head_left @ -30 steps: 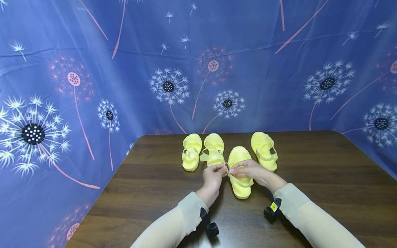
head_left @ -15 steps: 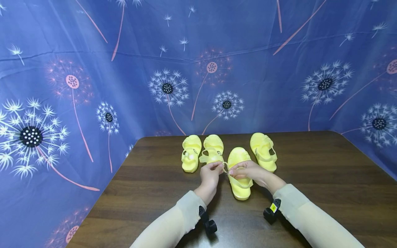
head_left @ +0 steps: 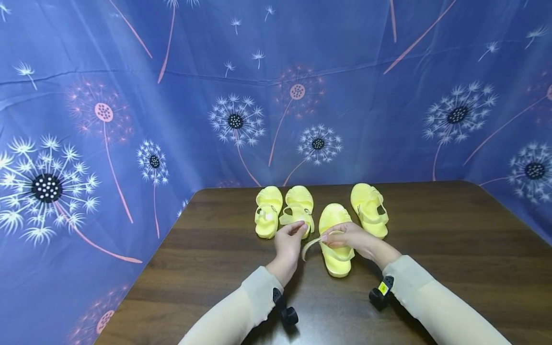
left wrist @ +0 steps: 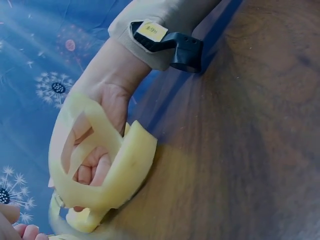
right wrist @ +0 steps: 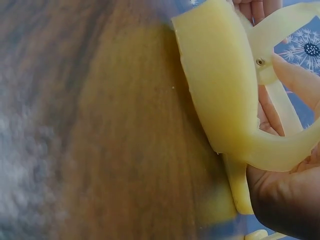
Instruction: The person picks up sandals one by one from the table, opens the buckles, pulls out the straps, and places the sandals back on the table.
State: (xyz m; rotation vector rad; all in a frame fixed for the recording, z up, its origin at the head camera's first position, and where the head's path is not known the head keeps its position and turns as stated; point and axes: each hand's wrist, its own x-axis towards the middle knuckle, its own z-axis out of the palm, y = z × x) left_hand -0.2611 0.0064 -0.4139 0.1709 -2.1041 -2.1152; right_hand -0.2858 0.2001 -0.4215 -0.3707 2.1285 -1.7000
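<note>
Left hand (head_left: 288, 250) beside strap, fingers loosely bent, gripping nothing that shows. Right hand (head_left: 354, 238) pinching strap (right wrist: 282, 24) of front sandal (head_left: 338, 268), mid-worktop (head_left: 207, 268); strap's tail curving free between them. Strap work in hand, seemingly; fastening or undoing, can't tell! Next move likely wants left fingers on tail, right steadying. Toward far edge: leftmost sandal (head_left: 266, 225), neighbour sandal (head_left: 299, 197), right-hand sandal (head_left: 371, 213).

Head view looks forward and down across the worktop (head_left: 207, 258) | Wrist views peer in low and close from opposite sides | All share one yellow sandal (head_left: 338, 266)
</note>
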